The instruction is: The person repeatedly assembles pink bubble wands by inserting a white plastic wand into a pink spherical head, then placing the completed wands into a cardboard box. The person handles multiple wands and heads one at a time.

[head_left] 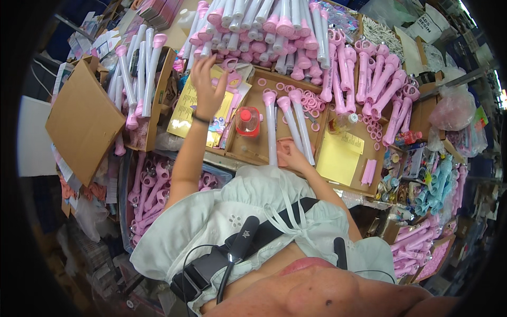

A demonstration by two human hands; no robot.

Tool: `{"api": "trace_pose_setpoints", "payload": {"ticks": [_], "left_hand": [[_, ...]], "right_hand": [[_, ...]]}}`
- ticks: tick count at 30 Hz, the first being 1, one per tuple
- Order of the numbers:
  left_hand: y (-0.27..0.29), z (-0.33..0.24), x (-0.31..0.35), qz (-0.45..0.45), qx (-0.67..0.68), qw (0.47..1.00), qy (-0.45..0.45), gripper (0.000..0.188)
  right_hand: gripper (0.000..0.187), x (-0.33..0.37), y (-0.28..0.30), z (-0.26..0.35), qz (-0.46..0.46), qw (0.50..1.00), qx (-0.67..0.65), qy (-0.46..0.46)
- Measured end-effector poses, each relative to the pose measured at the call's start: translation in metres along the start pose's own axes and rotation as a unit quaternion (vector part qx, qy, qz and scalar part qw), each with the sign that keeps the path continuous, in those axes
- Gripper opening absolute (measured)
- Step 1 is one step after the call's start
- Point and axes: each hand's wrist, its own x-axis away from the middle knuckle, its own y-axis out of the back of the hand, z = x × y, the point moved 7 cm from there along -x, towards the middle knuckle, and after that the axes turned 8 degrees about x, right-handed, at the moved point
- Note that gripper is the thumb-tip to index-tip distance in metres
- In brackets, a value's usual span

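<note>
My left hand (209, 91) is raised over the left of the bench, fingers spread and holding nothing, close to the pile of pale tubes with pink ends (285, 26). Beneath it lies a yellow printed sheet (185, 113). My right hand (291, 157) is low in the cardboard tray (248, 150), fingers curled at a salmon-pink soft piece (285, 143); what they grip is partly hidden. Three pale tubes with pink ends lie beside that hand, the left one (271, 124) nearest its fingertips. A squat bottle with a red cap (247, 121) stands left of them.
Small pink rings (313, 102) lie scattered behind the tubes. Pink handles (388, 79) are heaped at the back right. A clear bottle (340, 123) and a yellow sheet (340, 156) sit to the right. More tubes fill a carton (161, 98) on the left, beside a cardboard flap (84, 121).
</note>
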Motion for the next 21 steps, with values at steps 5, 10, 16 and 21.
{"api": "trace_pose_setpoints", "payload": {"ticks": [5,10,16,21], "left_hand": [[0.063,-0.011,0.116,0.005,0.114,0.966,0.23,0.028],[0.077,-0.02,0.176,-0.002,0.239,0.881,0.408,0.018],[0.056,-0.055,0.133,-0.009,0.444,0.819,0.363,0.062],[0.065,-0.094,0.098,-0.024,0.608,0.738,0.29,0.084]], "right_hand": [[0.058,-0.009,-0.031,0.012,0.038,0.999,0.008,0.024],[0.045,-0.001,0.002,0.038,-0.027,0.987,-0.155,-0.032],[0.059,0.062,0.071,0.1,0.022,0.981,-0.156,0.111],[0.056,0.087,0.12,0.117,0.037,0.983,0.004,0.182]]}}
